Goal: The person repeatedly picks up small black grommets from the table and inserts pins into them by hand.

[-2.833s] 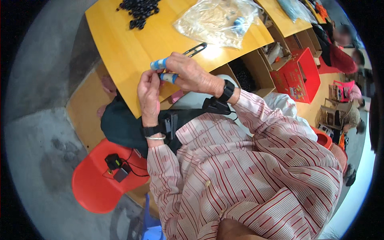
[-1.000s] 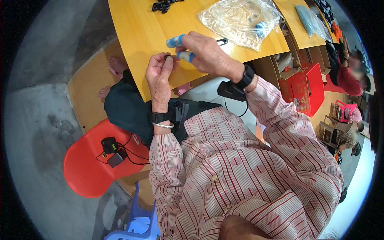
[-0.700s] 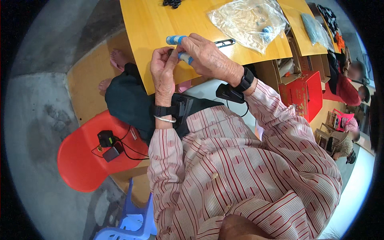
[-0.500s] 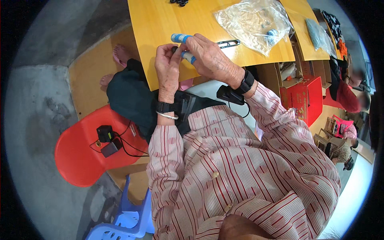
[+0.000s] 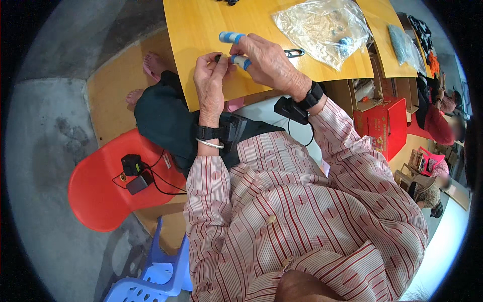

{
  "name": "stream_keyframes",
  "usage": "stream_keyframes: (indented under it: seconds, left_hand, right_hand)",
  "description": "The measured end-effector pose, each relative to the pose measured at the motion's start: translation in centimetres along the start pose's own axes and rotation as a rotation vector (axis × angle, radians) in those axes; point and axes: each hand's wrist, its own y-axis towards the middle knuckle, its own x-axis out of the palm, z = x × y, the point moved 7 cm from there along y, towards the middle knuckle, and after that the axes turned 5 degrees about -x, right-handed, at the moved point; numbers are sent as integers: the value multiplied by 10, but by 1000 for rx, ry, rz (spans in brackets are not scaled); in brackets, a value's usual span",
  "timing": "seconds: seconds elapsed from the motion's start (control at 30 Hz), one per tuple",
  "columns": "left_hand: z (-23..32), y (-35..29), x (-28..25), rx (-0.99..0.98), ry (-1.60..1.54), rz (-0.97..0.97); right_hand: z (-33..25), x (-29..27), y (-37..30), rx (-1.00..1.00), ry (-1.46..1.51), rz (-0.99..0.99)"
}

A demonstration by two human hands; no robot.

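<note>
My left hand (image 5: 209,85) is closed in a pinch around a small round black part (image 5: 217,58), most of which its fingers hide. My right hand (image 5: 269,63) is just to its right, with blue-and-white tape wrapped on the thumb (image 5: 240,62) and index finger (image 5: 231,38). These two fingers stand apart, the taped thumb reaching toward the black part; nothing shows between them. The remaining right fingers are partly hidden. A slim black slotted tool (image 5: 295,53) lies on the yellow table (image 5: 201,25) beyond my right knuckles, its left end covered by the hand.
A clear plastic bag (image 5: 322,30) with small blue pieces lies right of my hands. Black parts (image 5: 231,2) sit at the table's far edge. A red box (image 5: 385,126) stands below right. A red chair (image 5: 110,186) holds black devices and cables. Other people are at the far right.
My right hand has shifted slightly up and to the right, its index finger lifting away from the left hand. The left hand still pinches the black part. The whole view has moved a little.
</note>
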Motion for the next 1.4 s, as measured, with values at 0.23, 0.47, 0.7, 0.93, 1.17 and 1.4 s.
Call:
stream_keyframes:
  seconds: [0.23,0.47,0.7,0.93,1.17,1.4]
  left_hand:
    - [-9,2,-3,-90,-137,-24]
    - [-12,2,-3,-160,-182,-13]
    - [-9,3,-3,-113,-172,-37]
    - [-7,2,-1,-87,-156,-12]
    - [-8,4,-4,-59,-35,10]
    - [-3,2,-2,-25,-96,47]
  right_hand:
    - [8,10,4,33,106,-63]
    - [1,-2,10,-9,-1,-121]
    - [16,-4,2,16,21,-56]
    - [18,8,-15,164,127,-41]
    - [8,7,-13,50,80,-18]
    - [-10,2,-7,-10,-53,-7]
